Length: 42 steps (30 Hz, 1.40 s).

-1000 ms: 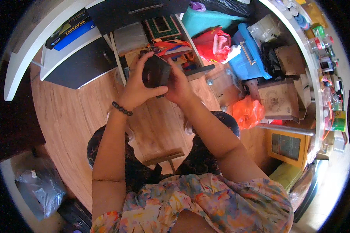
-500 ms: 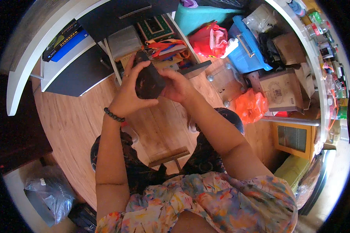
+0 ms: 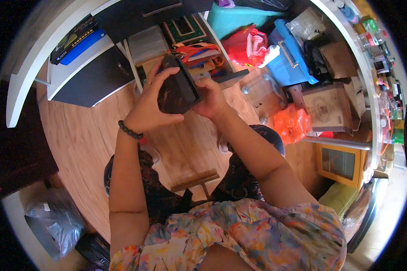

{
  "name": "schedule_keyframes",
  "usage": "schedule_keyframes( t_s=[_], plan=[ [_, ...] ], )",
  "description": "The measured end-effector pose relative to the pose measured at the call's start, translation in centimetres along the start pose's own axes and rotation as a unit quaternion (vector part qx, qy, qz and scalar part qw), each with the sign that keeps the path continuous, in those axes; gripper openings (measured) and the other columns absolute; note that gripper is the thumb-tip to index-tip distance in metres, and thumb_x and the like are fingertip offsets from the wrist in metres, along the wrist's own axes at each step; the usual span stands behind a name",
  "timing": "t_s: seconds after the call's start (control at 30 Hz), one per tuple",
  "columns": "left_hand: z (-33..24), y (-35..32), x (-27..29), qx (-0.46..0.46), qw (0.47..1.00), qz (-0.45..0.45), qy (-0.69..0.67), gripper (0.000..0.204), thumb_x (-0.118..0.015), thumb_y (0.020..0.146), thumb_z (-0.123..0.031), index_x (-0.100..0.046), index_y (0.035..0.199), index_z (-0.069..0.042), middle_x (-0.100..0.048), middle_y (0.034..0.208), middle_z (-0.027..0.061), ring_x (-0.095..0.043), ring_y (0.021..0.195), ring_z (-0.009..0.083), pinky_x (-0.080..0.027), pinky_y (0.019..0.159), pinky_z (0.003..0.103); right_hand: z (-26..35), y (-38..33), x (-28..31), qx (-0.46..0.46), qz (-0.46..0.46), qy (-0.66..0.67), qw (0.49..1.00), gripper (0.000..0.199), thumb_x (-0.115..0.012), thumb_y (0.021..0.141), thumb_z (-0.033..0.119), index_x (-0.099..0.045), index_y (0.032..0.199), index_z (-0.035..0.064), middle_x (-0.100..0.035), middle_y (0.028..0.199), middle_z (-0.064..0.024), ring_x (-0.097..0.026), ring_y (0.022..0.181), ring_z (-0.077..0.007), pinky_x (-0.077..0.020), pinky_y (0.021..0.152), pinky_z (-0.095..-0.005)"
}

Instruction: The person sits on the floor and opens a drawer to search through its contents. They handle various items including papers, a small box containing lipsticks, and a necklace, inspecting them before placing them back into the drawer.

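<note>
Wooden floor [image 3: 77, 149], cluttered shelves beyond. Dark rigid box [image 3: 178, 90], likely light, smooth-sided: clasped between left hand [image 3: 151, 110] and right hand [image 3: 210, 97]; best gripped at opposite edges.

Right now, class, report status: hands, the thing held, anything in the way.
Left hand and right hand both grip the dark box. Held above wooden floor. Nothing between hands.

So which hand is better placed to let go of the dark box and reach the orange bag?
Probably the right hand: the orange bag lies on its side, while the left hand wraps more of the dark box.
</note>
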<state>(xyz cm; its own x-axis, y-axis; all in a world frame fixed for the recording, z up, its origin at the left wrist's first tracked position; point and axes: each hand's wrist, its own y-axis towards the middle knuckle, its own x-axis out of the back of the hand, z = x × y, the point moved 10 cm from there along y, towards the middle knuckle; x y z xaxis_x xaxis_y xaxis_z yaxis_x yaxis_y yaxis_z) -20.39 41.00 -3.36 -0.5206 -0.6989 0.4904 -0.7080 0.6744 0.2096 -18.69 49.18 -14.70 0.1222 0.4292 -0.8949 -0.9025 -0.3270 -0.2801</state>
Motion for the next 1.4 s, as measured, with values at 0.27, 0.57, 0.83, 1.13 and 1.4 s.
schedule_keyframes(
  t_s=[0.27,0.57,0.83,1.13,1.4],
  plan=[
    [0.5,-0.2,0.1,-0.021,1.000,-0.004,0.019,0.098,-0.084,0.046,-0.020,-0.037,0.133,-0.018,-0.016,0.148,0.0168,-0.015,0.138,0.0331,-0.019,0.110,0.040,0.5,-0.1,-1.3,0.014,-0.003,0.022,1.000,0.044,-0.052,0.085,0.032,-0.054,0.120,0.0068,-0.058,0.118,-0.0115,-0.056,0.107,-0.0286,-0.0429,0.094,-0.0449],
    [2.5,-1.0,3.1,-0.007,0.970,-0.089,-0.226,0.107,-0.088,0.048,-0.019,-0.029,0.137,-0.021,-0.020,0.146,0.0079,-0.029,0.131,0.0253,-0.033,0.103,0.041,1.1,0.1,-2.0,0.020,0.019,0.031,0.999,0.057,-0.051,0.086,0.044,-0.045,0.131,0.0101,-0.048,0.130,-0.0143,-0.048,0.118,-0.0342,-0.0354,0.101,-0.0502],
    [2.1,-1.3,4.6,-0.016,0.954,-0.114,-0.277,0.111,-0.089,0.050,-0.024,-0.025,0.140,-0.017,-0.027,0.140,0.0057,-0.032,0.129,0.0252,-0.031,0.103,0.041,1.4,-0.6,-4.5,0.021,0.112,0.027,0.993,0.069,-0.050,0.085,0.049,-0.030,0.139,0.0111,-0.038,0.138,-0.0171,-0.040,0.120,-0.0484,-0.0337,0.097,-0.0618],
    [2.2,-1.2,4.8,-0.018,0.953,-0.115,-0.280,0.111,-0.089,0.050,-0.024,-0.025,0.140,-0.017,-0.025,0.141,0.0059,-0.029,0.131,0.0246,-0.032,0.102,0.042,2.1,-0.4,-4.3,0.039,0.114,0.016,0.993,0.071,-0.050,0.084,0.051,-0.029,0.140,0.0109,-0.036,0.139,-0.0165,-0.038,0.121,-0.0479,-0.0330,0.097,-0.0621],
    [2.7,-1.3,5.1,-0.023,0.961,-0.115,-0.252,0.109,-0.089,0.050,-0.024,-0.026,0.139,-0.018,-0.024,0.143,0.0053,-0.027,0.132,0.0254,-0.033,0.102,0.043,2.1,-0.9,-5.8,0.031,0.154,0.022,0.987,0.066,-0.048,0.086,0.049,-0.034,0.137,0.0097,-0.041,0.136,-0.0162,-0.042,0.121,-0.0422,-0.0359,0.096,-0.0606]
  ],
)
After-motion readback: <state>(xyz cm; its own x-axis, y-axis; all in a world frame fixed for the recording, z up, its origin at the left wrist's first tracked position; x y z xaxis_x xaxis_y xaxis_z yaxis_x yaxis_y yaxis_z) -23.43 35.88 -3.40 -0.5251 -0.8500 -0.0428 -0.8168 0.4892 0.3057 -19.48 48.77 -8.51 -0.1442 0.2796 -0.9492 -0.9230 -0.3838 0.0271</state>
